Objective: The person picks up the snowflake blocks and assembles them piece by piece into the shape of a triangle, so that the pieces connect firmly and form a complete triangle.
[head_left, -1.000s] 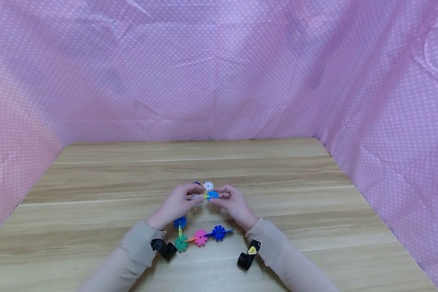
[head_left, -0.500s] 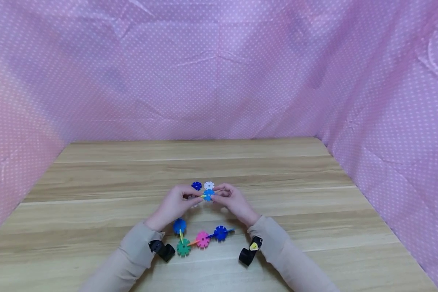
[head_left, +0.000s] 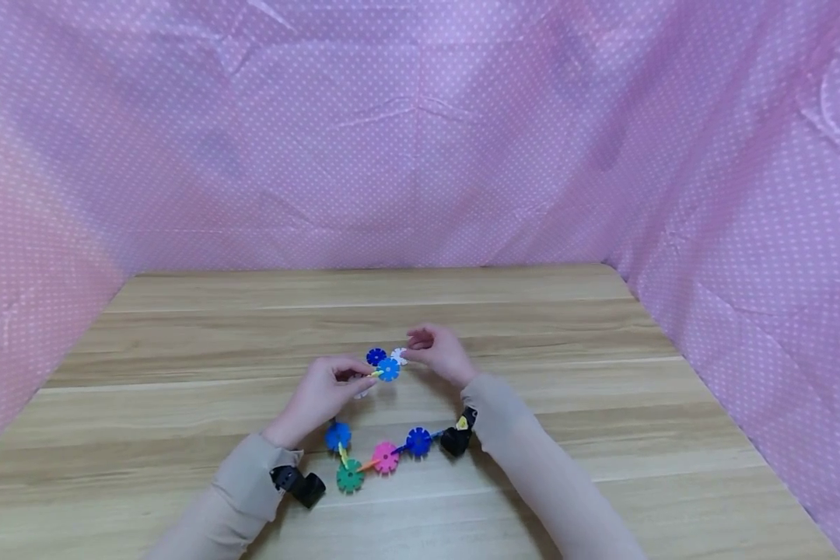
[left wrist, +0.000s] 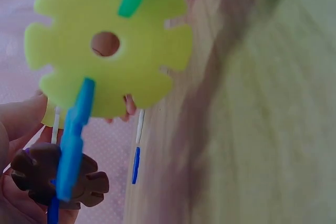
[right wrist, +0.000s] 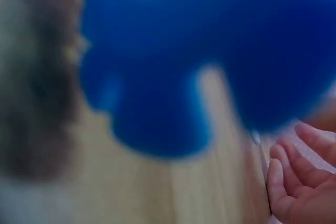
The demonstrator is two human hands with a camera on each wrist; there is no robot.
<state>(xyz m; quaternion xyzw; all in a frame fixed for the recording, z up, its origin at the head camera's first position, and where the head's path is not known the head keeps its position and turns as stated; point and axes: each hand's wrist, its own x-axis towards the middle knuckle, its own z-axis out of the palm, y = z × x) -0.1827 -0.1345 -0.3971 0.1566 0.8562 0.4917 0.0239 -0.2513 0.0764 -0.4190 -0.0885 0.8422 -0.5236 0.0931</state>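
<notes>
My left hand [head_left: 322, 390] pinches a yellow notched plastic disc [head_left: 374, 374] at one end of a chain of interlocking discs. A light blue disc [head_left: 388, 369] is joined to it, and a white disc [head_left: 361, 387] shows just below the fingers. My right hand [head_left: 439, 358] is above the table with loosely bent fingers, its thumb tip by a loose white disc [head_left: 399, 356]; contact is unclear. In the left wrist view a large yellow disc [left wrist: 142, 45] and a dark brown disc [left wrist: 39, 174] appear near the hand.
A loose dark blue disc [head_left: 376, 356] lies beside the loose white one. The chain curves towards the front through a blue disc [head_left: 337, 436], a green disc [head_left: 350, 476], a pink disc [head_left: 386, 457] and another dark blue disc [head_left: 418, 442]. Pink dotted cloth [head_left: 420, 155] surrounds the wooden table [head_left: 602, 435].
My right hand has let go of the light blue disc and moved away from me to the loose white disc. The left hand has shifted slightly left with the chain.
</notes>
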